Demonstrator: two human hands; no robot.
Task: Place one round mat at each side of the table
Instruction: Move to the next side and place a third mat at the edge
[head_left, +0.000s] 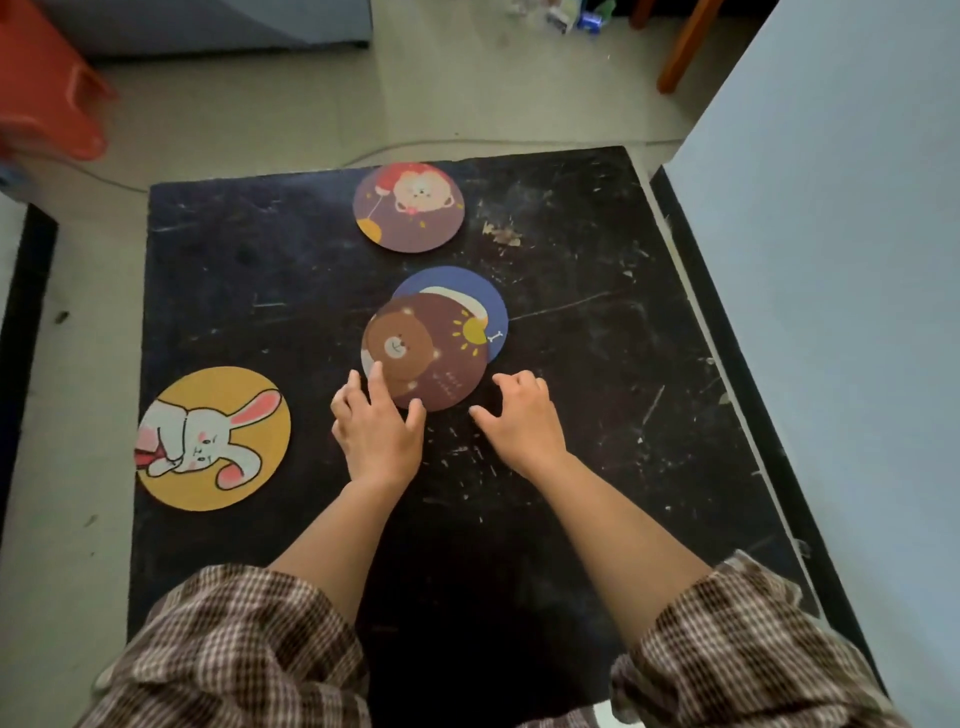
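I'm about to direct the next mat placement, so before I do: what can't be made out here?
Head view only:
- Blue mat: most of its picture, covered by the brown bear mat.
- Whether more mats lie under that pair: hidden.
- Table near edge: hidden by the plaid sleeves.
- Left hand: fingers touch the bear mat's edge; actual grip unclear.
- Bear mat lettering: too small.

Both hands low: L (378, 427) fingers spread, R (521, 415) curled loose.

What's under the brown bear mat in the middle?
A blue mat lies under the brown bear mat, showing along its far and right edge. Most of its picture is covered; anything else beneath is hidden.
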